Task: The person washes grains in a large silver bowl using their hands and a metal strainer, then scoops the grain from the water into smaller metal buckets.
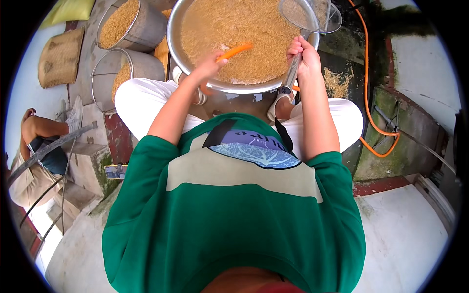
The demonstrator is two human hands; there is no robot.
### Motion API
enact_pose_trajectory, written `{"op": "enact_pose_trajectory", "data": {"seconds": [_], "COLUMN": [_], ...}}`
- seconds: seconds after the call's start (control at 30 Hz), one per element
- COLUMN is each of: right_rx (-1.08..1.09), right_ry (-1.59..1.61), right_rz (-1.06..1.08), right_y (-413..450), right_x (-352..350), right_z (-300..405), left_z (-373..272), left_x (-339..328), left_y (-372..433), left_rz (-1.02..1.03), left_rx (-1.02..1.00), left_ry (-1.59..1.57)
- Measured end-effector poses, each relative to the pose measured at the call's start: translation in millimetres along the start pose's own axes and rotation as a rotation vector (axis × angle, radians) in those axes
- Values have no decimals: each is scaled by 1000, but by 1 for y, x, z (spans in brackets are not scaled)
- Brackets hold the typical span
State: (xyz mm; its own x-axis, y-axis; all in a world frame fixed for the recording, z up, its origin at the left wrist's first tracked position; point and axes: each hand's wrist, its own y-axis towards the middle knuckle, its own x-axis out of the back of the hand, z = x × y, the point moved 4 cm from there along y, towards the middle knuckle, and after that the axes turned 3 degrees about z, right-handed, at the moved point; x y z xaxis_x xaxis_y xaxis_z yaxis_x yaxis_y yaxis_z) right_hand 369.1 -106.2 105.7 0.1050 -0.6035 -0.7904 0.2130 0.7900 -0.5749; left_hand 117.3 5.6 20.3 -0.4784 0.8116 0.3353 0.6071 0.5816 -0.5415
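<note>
A wide metal basin [174, 44] stands before me, filled with golden-brown grain [249, 66] in cloudy water. My left hand [210, 66] is closed around an orange hose [236, 50], whose end points right over the grain. In my right hand [306, 55] is the metal handle of a wire-mesh skimmer [329, 16]. Its round mesh head lies across the basin's right rim, partly over the grain and partly outside. The handle's butt end hangs just past the near rim.
Two metal buckets [152, 23] [148, 64] holding grain lean at the left. Spilled grain [339, 82] lies right of the basin, near more orange hose [366, 55]. A seated person [47, 132] is at far left, behind a metal rail [51, 154]. A phone [115, 171] sits nearby.
</note>
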Motion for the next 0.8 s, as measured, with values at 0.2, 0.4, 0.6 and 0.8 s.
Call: {"op": "enact_pose_trajectory", "data": {"seconds": [0.2,0.4,0.6,0.8], "right_rx": [30,25,-31,-14], "right_ry": [-38,-64,-87,-140], "right_rz": [23,10,-3,-23], "right_y": [-5,1,6,7], "right_x": [-7,-1,1,4], "right_z": [0,1,-6,-9], "left_z": [7,4,10,8], "left_x": [-4,3,6,3], "left_y": [-6,-8,-6,-14], "left_rz": [-103,-150,-308,-226], "left_rx": [-7,-36,32,44], "left_ry": [-193,-145,-174,-157]}}
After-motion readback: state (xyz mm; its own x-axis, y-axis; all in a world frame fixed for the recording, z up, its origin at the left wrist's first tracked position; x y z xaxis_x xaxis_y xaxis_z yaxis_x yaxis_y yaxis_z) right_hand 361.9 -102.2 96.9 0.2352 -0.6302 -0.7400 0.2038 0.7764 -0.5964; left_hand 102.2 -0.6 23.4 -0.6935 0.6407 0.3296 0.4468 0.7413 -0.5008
